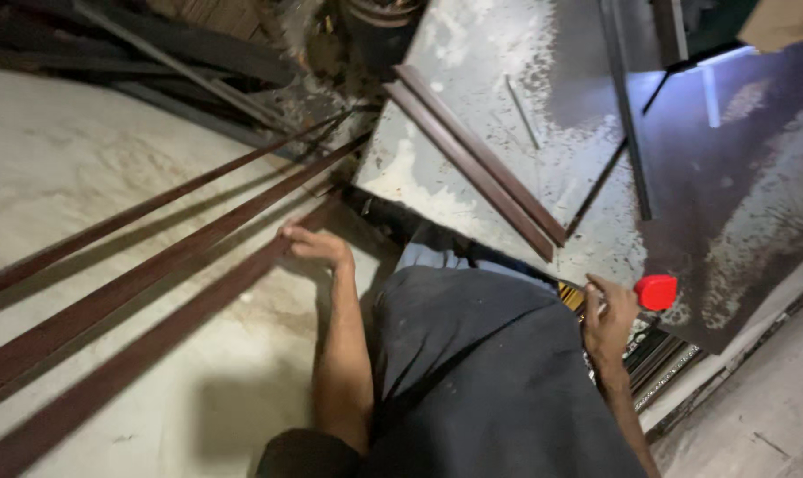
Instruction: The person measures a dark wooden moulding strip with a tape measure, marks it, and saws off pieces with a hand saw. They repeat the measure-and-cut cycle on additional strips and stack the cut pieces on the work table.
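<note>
right hand [608,320] grip closed on a red object [656,292]; left hand [315,245] grip curled around a brown metal bar [145,347].

Long brown metal bars [153,292] cross the floor [83,150], barring passage. Bare floor lies open between them. Two short bars [476,159] block the worktop [472,53].
</note>
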### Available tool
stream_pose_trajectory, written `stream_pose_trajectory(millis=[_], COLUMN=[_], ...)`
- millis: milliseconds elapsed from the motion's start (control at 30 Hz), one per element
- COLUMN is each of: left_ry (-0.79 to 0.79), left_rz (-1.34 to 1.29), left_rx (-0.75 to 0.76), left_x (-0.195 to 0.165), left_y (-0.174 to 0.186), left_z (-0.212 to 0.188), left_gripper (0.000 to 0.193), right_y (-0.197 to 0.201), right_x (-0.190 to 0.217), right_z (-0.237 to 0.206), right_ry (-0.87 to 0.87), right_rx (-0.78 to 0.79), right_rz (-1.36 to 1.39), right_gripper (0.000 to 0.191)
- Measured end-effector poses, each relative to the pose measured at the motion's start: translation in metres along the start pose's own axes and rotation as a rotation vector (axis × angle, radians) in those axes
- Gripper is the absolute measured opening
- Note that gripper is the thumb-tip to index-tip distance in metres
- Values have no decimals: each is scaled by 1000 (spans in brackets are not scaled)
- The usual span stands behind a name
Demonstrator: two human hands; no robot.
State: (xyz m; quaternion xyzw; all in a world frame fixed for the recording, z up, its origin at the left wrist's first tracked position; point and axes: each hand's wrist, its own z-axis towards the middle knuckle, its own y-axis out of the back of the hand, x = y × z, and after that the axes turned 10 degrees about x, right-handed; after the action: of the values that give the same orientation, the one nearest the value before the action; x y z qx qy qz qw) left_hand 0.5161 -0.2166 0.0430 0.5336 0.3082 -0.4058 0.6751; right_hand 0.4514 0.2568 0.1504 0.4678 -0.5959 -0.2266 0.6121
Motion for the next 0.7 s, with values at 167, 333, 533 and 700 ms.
stream_pose_trajectory(millis=[167,333,533,700], left_ry=[-180,-444,-275,-145], left_rz=[-332,-573,-861,-1285], left_rx=[-69,60,520,968], left_x=[-8,-66,-195,-286], left_y=[-6,-5,37,60], left_z=[-9,9,-28,-99], left_gripper=[51,64,66,61], right_y=[13,46,82,79], right_x=[5,2,23,76], right_z=[-3,-7,-16,0], right_ry=[74,57,100,341], right_rx=[-74,-117,-72,90], right_rz=[68,106,213,266], right_gripper=[19,17,15,42])
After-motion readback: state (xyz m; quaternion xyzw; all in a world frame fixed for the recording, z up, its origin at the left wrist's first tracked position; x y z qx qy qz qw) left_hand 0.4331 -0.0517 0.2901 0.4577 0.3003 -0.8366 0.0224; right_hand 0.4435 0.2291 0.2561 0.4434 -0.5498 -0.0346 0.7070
